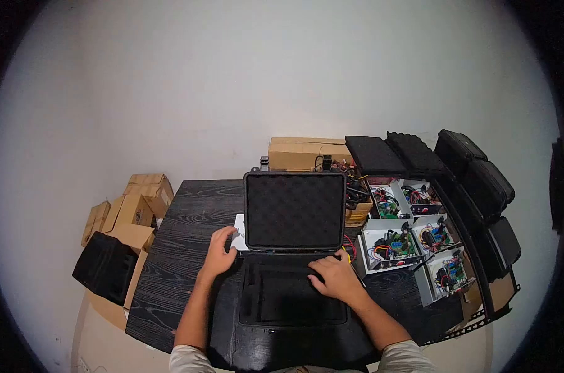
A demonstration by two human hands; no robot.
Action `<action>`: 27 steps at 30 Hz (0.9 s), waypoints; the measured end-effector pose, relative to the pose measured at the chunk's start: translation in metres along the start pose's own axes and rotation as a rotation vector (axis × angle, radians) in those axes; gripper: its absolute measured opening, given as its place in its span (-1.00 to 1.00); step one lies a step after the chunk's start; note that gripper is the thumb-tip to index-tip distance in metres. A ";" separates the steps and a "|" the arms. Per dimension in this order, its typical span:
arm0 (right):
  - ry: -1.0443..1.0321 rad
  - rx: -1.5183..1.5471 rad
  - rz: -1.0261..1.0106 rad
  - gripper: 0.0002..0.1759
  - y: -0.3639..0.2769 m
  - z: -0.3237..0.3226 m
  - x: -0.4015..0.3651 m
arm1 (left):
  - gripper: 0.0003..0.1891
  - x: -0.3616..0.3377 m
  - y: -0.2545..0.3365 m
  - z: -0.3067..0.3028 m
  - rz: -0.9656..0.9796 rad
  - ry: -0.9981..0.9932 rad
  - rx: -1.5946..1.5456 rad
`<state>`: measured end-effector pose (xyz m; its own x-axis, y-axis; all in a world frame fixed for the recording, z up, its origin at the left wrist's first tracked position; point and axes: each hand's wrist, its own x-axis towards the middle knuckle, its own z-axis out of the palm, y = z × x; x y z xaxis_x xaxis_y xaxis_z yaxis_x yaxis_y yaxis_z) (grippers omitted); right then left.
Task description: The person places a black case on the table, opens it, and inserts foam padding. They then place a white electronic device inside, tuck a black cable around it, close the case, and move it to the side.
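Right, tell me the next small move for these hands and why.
I'd have the left hand draw the white piece sideways: its fingers are at it, the raised lid seems to partly cover it, and the case's recess looks empty.

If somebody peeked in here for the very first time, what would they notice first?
Probably the open black case in the middle of the table, its lid raised and lined with bumpy foam, with the right hand over its base. Next, the white trays of tangled colourful wires on the right.
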<state>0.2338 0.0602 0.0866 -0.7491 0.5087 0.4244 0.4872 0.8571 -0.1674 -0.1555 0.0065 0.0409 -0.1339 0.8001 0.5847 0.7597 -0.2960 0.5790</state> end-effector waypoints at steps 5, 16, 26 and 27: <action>0.034 -0.033 0.071 -0.66 -0.001 0.001 -0.001 | -0.25 0.012 0.001 -0.003 0.028 -0.272 0.056; 0.078 -0.008 0.132 -0.67 0.001 0.004 -0.005 | -0.23 0.022 -0.045 0.022 0.071 -0.286 -0.026; 0.103 0.033 0.115 -0.68 0.003 0.005 -0.005 | -0.33 0.020 -0.048 0.016 -0.003 -0.241 -0.229; 0.099 0.030 0.120 -0.69 0.002 0.005 -0.005 | -0.33 0.020 -0.044 0.007 0.012 -0.227 -0.170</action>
<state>0.2365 0.0600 0.0798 -0.6373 0.5986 0.4854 0.5560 0.7932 -0.2482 -0.1868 0.0394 0.0236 0.0349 0.8867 0.4610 0.6405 -0.3739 0.6708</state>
